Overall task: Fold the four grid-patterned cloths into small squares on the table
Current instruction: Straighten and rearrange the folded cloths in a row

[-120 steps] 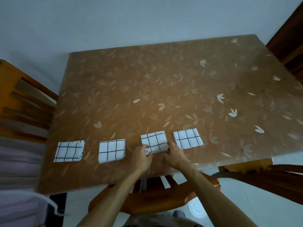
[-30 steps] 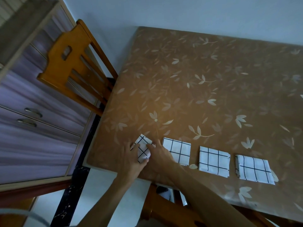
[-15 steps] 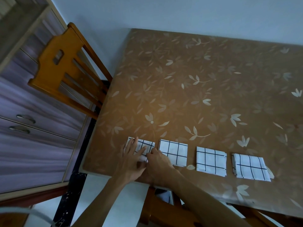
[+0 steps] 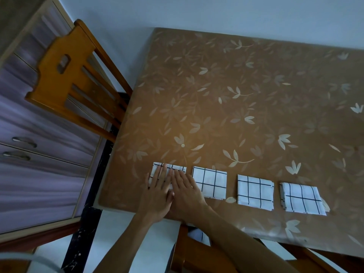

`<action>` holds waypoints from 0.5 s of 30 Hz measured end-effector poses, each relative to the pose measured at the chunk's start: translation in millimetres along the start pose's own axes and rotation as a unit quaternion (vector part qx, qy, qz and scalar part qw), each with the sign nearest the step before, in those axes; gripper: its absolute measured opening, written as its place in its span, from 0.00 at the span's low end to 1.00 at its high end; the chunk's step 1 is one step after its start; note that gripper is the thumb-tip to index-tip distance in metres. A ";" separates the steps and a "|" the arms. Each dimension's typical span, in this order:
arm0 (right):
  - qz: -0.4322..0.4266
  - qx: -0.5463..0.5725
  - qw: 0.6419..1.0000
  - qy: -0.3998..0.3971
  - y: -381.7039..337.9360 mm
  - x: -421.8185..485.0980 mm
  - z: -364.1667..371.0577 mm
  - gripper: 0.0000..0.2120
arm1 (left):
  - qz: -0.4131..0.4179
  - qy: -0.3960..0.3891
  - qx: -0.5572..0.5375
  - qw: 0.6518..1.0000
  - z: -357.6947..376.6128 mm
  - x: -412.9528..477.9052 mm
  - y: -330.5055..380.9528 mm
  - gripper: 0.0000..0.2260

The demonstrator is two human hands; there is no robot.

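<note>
Four white cloths with black grid lines lie in a row along the near edge of the brown leaf-patterned table (image 4: 226, 105). The leftmost cloth (image 4: 178, 168) is mostly hidden under both hands. My left hand (image 4: 157, 191) lies flat on it with fingers spread. Beside it my right hand (image 4: 186, 191) also presses flat on the cloth's right part. The second cloth (image 4: 209, 182), third cloth (image 4: 255, 192) and fourth cloth (image 4: 302, 199) are folded squares lying untouched to the right.
A wooden chair (image 4: 74, 79) stands against the table's left edge. A purple cabinet with metal drawer handles (image 4: 23, 141) fills the left side. Another chair (image 4: 197, 257) sits under the near table edge, below my arms. A pale wall runs behind the table.
Earlier my hands worked the third cloth; then they went to the leftmost one. In the last second its lifted corner was laid down and both palms flattened onto it.
</note>
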State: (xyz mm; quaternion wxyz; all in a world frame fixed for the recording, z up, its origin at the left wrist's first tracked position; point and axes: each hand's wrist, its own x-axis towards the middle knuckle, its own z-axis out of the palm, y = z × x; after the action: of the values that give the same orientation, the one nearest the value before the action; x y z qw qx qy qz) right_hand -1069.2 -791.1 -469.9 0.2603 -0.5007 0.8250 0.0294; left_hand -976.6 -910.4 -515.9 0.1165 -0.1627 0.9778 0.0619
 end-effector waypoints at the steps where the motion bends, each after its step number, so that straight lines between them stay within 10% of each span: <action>1: 0.008 -0.015 1.000 -0.007 1.9 -0.6 3.2 0.43 | 0.002 0.000 -0.003 1.000 -0.4 -0.3 0.7 0.30; 15: 0.018 0.069 0.997 0.010 9.8 -19.5 -32.0 0.48 | -0.022 0.008 -0.009 1.000 -27.3 3.9 19.9 0.30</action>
State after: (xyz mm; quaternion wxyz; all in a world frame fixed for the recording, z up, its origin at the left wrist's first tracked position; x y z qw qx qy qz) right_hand -1083.2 -780.3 -435.4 0.2852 -0.4666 0.8367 -0.0278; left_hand -992.4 -897.2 -488.8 0.1087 -0.1861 0.9742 0.0664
